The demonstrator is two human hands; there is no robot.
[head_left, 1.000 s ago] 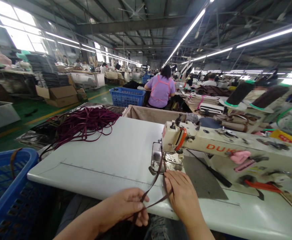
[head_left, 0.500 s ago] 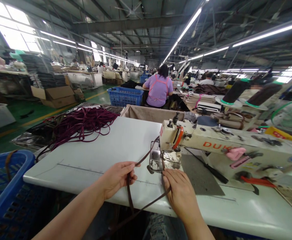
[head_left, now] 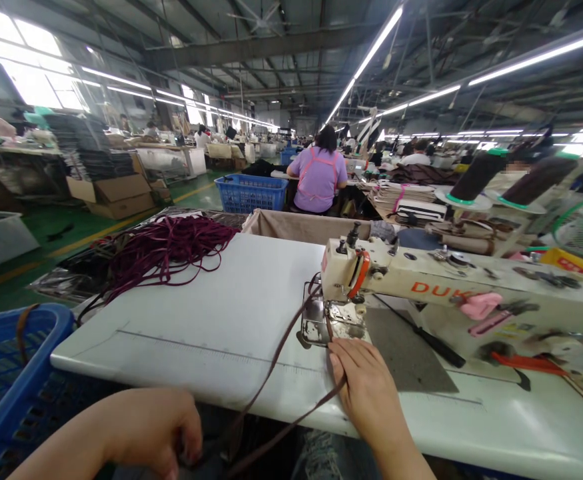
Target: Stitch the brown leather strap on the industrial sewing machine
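A narrow dark brown strap comes from the presser area of the sewing machine and hangs over the table's front edge. My right hand lies in front of the needle plate, fingers pressed together on another run of the strap, which trails out below the thumb. Below the front edge at lower left is my left hand, its fingers curled downward and blurred. Whether the left fingers hold the strap's lower part is hidden. The white tabletop carries a printed ruler line.
A heap of maroon straps lies at the table's far left. A blue basket stands at left. On the machine bed is a black-handled tool. Thread cones stand behind the machine. A co-worker sits ahead.
My left hand has moved down and left, from beside the machine to below the table edge. The strap run at left now hangs long across the edge. My right hand stays nearly in place.
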